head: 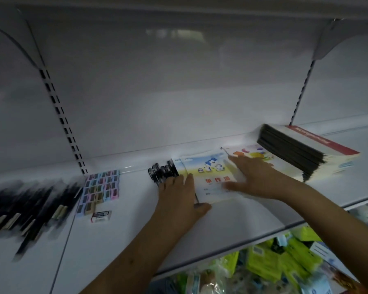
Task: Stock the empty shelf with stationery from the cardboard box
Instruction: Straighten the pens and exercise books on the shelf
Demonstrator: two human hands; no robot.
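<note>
dim white shelf (232, 225), glossy back panel (179, 92)

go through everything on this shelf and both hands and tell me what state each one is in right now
Left hand: flat, fingers straight, on the exercise books' left edge.
Right hand: flat, pressing the books' covers.
Exercise books: closed, lying flat.
Thick notebook stack: piled, skewed.
Black pens: lying side by side.
Eraser grid: laid in rows.
Single eraser: lying apart.

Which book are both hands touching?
The cartoon-dog book: the left hand and right hand lie on it. The fruit book and black stack sit farther right.
</note>
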